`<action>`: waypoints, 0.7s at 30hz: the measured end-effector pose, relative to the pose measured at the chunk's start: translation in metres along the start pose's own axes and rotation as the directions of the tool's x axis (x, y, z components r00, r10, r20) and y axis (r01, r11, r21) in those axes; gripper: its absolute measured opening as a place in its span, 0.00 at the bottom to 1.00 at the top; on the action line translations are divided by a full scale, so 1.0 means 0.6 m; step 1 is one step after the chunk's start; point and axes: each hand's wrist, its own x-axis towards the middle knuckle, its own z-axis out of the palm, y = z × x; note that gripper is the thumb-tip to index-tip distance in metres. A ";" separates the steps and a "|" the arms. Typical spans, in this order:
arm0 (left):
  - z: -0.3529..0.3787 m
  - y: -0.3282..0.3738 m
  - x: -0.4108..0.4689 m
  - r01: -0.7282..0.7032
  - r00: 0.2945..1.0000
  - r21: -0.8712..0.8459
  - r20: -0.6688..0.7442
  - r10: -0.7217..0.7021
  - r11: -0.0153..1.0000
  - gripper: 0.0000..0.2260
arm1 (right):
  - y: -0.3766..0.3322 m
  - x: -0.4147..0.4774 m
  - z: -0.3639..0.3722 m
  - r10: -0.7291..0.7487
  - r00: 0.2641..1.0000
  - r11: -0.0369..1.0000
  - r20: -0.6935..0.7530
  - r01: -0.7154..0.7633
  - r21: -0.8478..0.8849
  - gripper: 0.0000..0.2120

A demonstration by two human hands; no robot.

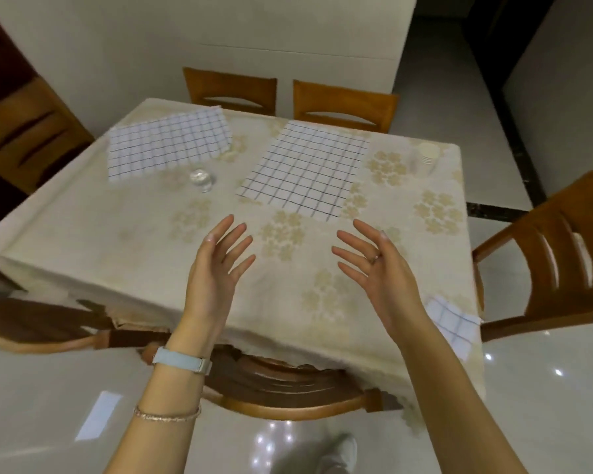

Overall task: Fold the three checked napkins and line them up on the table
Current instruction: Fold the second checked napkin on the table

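Observation:
Three white checked napkins lie on a table with a cream flowered cloth (117,241). One napkin (166,142) lies spread flat at the far left. A second napkin (305,167) lies spread flat at the far middle. The third napkin (454,323) is at the near right corner, partly hidden behind my right forearm. My left hand (220,258) and my right hand (374,261) hover over the near part of the table, palms facing each other, fingers spread, holding nothing. Both are short of the middle napkin.
A clear glass (202,179) stands between the two far napkins. A stack of paper cups (425,157) lies at the far right. Wooden chairs surround the table: two at the back (343,104), one at the right (555,254), one tucked under the near edge (288,388).

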 end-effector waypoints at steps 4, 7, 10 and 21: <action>-0.090 0.052 -0.029 -0.040 0.998 -0.006 -0.051 0.040 0.999 0.18 | 0.029 -0.021 0.107 0.004 0.998 1.000 0.066 -0.003 -0.011 0.19; -0.166 0.092 -0.053 -0.075 0.994 0.004 -0.085 0.075 0.997 0.19 | 0.052 -0.041 0.189 0.009 0.991 1.000 0.131 -0.007 -0.021 0.19; -0.243 0.129 -0.077 -0.113 0.986 -0.003 -0.125 0.112 0.994 0.18 | 0.076 -0.063 0.267 0.008 0.983 1.000 0.181 -0.003 -0.028 0.19; -0.446 0.212 -0.156 -0.226 0.945 -0.032 -0.249 0.211 0.974 0.21 | 0.136 -0.105 0.471 0.029 0.937 0.997 0.348 -0.002 -0.077 0.19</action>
